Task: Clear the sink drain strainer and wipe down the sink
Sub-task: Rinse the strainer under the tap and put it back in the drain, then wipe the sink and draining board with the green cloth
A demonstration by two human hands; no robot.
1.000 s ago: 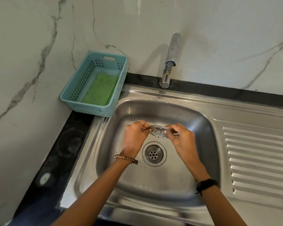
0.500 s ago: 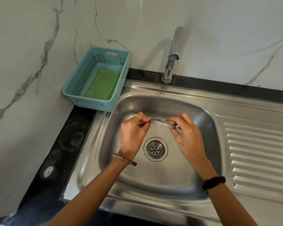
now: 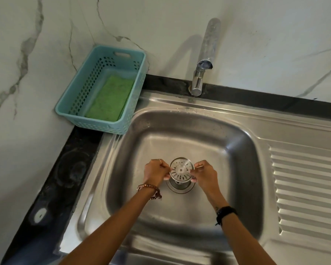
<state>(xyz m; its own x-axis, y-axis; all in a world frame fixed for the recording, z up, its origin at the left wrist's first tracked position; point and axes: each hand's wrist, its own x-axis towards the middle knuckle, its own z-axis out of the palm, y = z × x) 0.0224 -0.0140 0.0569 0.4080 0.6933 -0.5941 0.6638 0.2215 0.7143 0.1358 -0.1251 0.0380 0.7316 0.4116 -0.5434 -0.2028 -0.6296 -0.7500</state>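
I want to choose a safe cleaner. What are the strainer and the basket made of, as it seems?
Strainer: probably stainless steel, shiny silver with punched slots. Basket: looks like matte light blue plastic, with moulded holes in its walls.

We record soft, even, moderately bright light, apparently from the upper right, since the tap [image 3: 203, 60] casts a diffuse shadow leftward on the marble wall [image 3: 266, 41], with dull glare streaks on the steel sink [image 3: 208, 115], wide-angle bowing at the edges, and slightly soft detail overall.
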